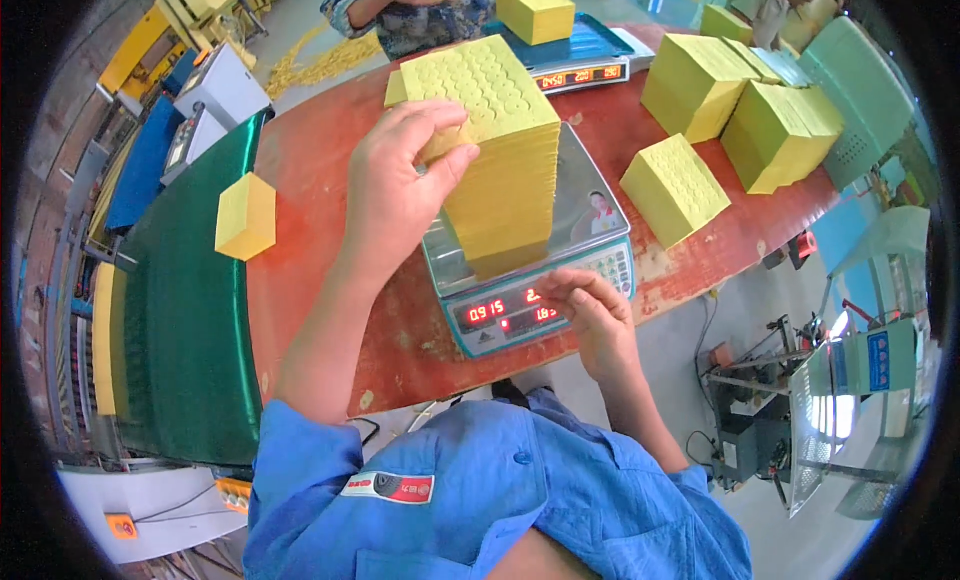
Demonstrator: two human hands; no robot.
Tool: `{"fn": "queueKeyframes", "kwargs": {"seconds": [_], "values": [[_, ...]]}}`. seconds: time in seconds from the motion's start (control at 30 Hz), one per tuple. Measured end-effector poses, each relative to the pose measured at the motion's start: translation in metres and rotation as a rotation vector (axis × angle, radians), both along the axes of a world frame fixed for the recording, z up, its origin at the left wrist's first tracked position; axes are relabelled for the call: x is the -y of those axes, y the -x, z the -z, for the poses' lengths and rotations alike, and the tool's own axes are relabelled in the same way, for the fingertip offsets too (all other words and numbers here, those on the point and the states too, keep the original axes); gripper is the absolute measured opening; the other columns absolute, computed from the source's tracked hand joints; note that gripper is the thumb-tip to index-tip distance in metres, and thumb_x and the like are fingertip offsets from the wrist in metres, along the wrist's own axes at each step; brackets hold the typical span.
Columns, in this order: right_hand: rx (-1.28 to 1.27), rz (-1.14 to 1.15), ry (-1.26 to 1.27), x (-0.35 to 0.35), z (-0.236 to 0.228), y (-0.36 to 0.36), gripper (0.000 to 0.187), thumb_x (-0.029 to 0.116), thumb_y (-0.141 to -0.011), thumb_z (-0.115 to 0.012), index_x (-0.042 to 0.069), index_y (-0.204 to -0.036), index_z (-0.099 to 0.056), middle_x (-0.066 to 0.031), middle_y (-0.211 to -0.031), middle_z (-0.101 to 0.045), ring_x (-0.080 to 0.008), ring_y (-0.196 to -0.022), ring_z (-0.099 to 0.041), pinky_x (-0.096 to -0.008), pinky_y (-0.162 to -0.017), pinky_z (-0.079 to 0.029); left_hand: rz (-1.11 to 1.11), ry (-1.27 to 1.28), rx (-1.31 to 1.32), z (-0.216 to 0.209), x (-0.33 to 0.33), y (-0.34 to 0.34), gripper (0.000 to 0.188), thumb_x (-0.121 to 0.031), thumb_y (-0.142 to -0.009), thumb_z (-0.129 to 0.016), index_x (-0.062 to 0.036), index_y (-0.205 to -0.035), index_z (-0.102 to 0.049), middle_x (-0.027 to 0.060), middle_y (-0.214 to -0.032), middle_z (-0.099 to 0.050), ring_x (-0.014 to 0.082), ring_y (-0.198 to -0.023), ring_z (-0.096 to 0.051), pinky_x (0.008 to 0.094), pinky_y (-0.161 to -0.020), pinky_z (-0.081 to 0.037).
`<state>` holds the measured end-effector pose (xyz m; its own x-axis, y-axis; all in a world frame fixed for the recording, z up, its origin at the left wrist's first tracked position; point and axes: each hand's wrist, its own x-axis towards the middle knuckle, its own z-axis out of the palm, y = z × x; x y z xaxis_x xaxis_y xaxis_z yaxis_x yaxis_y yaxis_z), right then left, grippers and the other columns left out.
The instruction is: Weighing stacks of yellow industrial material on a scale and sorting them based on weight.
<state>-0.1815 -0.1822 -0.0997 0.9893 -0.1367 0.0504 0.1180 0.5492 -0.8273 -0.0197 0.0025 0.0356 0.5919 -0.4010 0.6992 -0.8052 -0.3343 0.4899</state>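
Observation:
A tall stack of yellow paper sheets [505,195], punched with rows of round patterns on top, stands on the metal pan of a teal-edged digital scale [470,330]. My left hand [400,175] is at the near left of the stack's top. Its fingers bend over the upper sheets and its thumb lies along their front edge. Past the stack's foot, in front of the scale's lit red display, my right hand [600,325] hangs with loosely curved fingers. Nothing shows in it, and it covers part of the display and keys.
Smaller yellow paper blocks [675,190] sit on the red table [380,355] to the right, with larger piles [695,85] behind. One block [245,217] is at the left, beside a green belt [190,310]. A second scale [580,75] stands across the table, near another person [410,25].

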Motion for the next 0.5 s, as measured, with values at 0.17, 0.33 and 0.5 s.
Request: {"fn": "queueKeyframes", "kwargs": {"seconds": [0.17,0.33,0.5], "values": [[-0.023,0.049,-0.037,0.002,0.009,0.001,0.025,0.008,-0.095,-0.050,-0.003,-0.115,-0.062,-0.0125,-0.111,-0.065,-0.0214,-0.106,-0.062,-0.0362,-0.094,-0.048,0.026,-0.023,-0.019,0.003,0.002,-0.014,0.013,0.002,-0.079,-0.070,0.0002,-0.091,-0.066,0.0101,-0.103,-0.068,0.0209,-0.096,-0.064,0.0307,-0.084,-0.050],[-0.022,0.033,-0.025,0.004,0.002,0.002,0.024,0.007,-0.096,-0.050,-0.004,-0.113,-0.062,-0.0122,-0.109,-0.065,-0.0207,-0.105,-0.062,-0.0360,-0.093,-0.049,-0.060,-0.197,0.384,-0.002,0.005,-0.013,0.009,0.002,-0.079,-0.069,-0.0003,-0.086,-0.064,0.0103,-0.094,-0.066,0.0242,-0.085,-0.065,0.0322,-0.072,-0.052],[-0.037,-0.007,-0.033,0.012,0.000,-0.003,0.023,0.008,-0.096,-0.049,-0.003,-0.112,-0.062,-0.0121,-0.107,-0.066,-0.0201,-0.101,-0.063,-0.0349,-0.092,-0.050,-0.095,-0.220,0.453,-0.004,0.003,-0.010,0.008,0.002,-0.081,-0.066,-0.0013,-0.084,-0.060,0.0103,-0.087,-0.064,0.0267,-0.079,-0.063,0.0348,-0.068,-0.051]]}}
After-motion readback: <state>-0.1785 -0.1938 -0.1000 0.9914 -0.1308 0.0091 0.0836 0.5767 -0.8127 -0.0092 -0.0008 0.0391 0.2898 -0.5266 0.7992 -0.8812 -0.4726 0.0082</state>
